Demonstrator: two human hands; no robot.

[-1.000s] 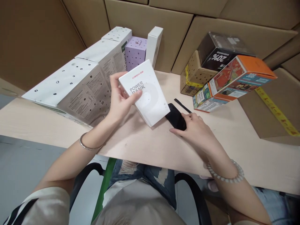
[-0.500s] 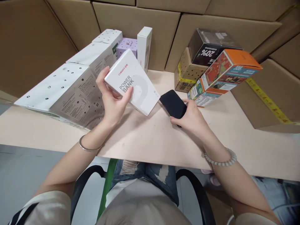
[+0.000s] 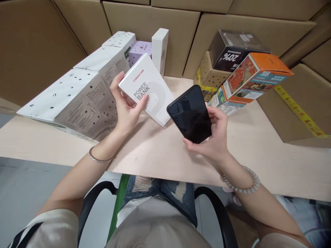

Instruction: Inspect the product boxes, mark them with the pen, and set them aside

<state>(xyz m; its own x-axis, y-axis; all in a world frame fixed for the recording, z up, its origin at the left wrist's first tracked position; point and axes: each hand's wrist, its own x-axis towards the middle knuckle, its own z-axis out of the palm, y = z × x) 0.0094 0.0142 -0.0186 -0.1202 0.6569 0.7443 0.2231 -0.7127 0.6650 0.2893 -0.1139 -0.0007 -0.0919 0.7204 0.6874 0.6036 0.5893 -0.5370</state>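
My left hand (image 3: 128, 112) grips a white power bank box (image 3: 152, 100) by its left side, thumb across the printed front. The box is tilted above the table, its "POWER BANK" lettering facing me. In my right hand (image 3: 213, 136) is a black smartphone (image 3: 192, 115), held by its edges with the dark screen turned up toward me. The phone's upper left corner comes close to the lower right part of the box; whether they touch I cannot tell.
White patterned boxes (image 3: 85, 86) line the table's left side, with a purple box (image 3: 139, 51) and a slim white box (image 3: 160, 48) behind. At right stand a black box (image 3: 230, 51), a brown box (image 3: 207, 72) and orange boxes (image 3: 258, 79). Cardboard cartons (image 3: 152, 20) wall the back.
My right hand has raised the phone and tipped its screen toward me, so more of it shows. The power bank box in my left hand has shifted only slightly.
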